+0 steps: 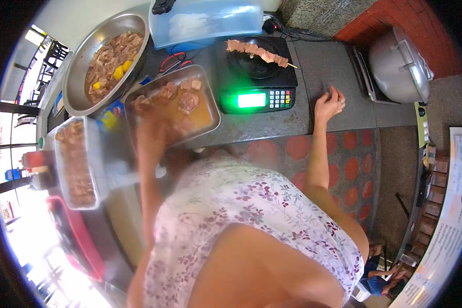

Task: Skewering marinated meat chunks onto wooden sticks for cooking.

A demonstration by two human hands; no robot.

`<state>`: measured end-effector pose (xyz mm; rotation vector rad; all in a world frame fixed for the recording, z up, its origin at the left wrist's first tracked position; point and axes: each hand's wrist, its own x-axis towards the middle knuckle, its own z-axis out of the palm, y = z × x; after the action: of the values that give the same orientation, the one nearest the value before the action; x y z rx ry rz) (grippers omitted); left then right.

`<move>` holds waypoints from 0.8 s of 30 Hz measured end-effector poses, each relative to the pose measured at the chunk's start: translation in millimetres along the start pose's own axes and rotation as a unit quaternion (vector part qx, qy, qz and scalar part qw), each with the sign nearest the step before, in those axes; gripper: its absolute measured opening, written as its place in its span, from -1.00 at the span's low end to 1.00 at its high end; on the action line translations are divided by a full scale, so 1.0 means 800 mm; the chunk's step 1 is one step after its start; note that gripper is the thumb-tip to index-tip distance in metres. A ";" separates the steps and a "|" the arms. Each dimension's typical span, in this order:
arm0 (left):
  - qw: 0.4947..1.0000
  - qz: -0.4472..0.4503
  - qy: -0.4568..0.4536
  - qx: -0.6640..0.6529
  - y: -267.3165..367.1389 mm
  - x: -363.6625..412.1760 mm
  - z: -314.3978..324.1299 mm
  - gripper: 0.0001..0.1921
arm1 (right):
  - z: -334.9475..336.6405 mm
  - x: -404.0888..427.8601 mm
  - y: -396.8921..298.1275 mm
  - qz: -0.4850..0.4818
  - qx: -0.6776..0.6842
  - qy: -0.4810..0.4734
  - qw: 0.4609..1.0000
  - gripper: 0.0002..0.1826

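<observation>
My left hand (154, 133), blurred, reaches into a rectangular metal tray (214, 125) of raw meat pieces (188, 102) in brownish liquid; its fingers and anything between them cannot be made out. To the right, my right hand (330, 103) hovers over the dark counter with bent fingers apart and nothing in it. Between the hands is a black digital scale (256, 98) with a lit display. On its round platform lies a skewer of raw meat (257, 52), slanting down to the right, its pointed wooden end bare. Red-handled scissors (173, 61) lie behind the tray.
A large steel bowl (75, 96) of meat with yellow pieces stands at upper left, a plastic container (96, 165) of meat below it. Behind the scale is a translucent blue bin (211, 23). A big metal pot (394, 65) stands at right. People sit at far lower right.
</observation>
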<state>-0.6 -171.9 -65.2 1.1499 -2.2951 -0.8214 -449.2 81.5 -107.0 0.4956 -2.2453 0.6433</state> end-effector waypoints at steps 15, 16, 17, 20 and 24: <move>0.998 0.023 -0.047 0.037 0.004 0.002 -0.005 -0.65 | -0.003 -0.002 -0.005 -0.006 0.014 -0.021 1.000 -0.68; 0.998 0.028 -0.047 0.034 0.004 0.002 -0.005 -0.66 | -0.006 0.001 -0.011 -0.033 0.033 -0.029 0.998 -0.69; 0.998 0.033 -0.047 0.030 0.004 0.003 -0.006 -0.67 | -0.009 0.005 -0.018 -0.060 0.053 -0.036 0.996 -0.71; 0.996 0.038 -0.074 0.011 0.009 0.005 -0.014 -0.68 | -0.042 0.045 -0.081 -0.150 0.160 -0.102 0.970 -0.73; 0.995 -0.014 -0.097 0.001 0.018 0.008 -0.017 -0.68 | -0.049 0.073 -0.124 -0.221 0.193 -0.241 0.925 -0.75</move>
<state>-3.3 -174.4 -44.8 1.1503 -2.4406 -0.9785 -414.1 16.4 -10.9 1.4480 -2.3196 0.7834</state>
